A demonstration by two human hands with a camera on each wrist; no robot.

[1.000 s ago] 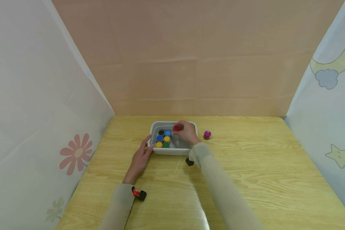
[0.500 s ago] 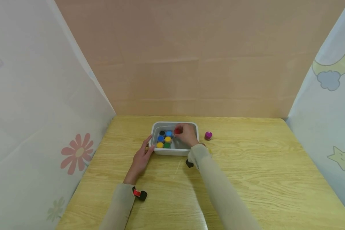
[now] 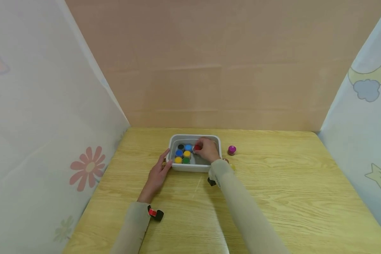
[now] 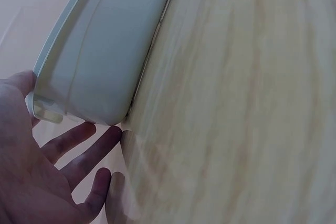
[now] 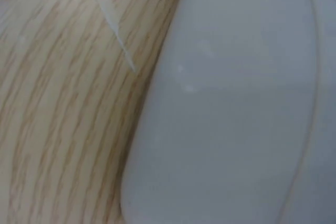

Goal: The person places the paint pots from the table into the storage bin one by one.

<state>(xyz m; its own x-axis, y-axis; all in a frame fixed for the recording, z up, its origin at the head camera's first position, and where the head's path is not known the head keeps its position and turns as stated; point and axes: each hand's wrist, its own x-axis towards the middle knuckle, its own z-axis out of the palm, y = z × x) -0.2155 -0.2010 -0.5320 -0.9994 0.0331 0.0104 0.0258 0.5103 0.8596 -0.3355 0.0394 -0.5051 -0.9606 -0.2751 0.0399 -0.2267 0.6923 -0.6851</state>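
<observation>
Lower and closer to the light-blue-lidded pot (image 3: 188, 147) than a second ago, the red-lidded pot (image 3: 197, 147) is inside the tray (image 3: 190, 169), pinched between the right hand's (image 3: 208, 151) thumb and fingers. At the tray's left end, the left hand (image 3: 156, 175) lies with its fingers spread, touching the side. Only the head view shows the pots within; the left wrist view shows fingertips against the outer wall, while the right wrist view has just the wall and desk (image 5: 58, 129). Between the two hands sit the other lidded pots.
</observation>
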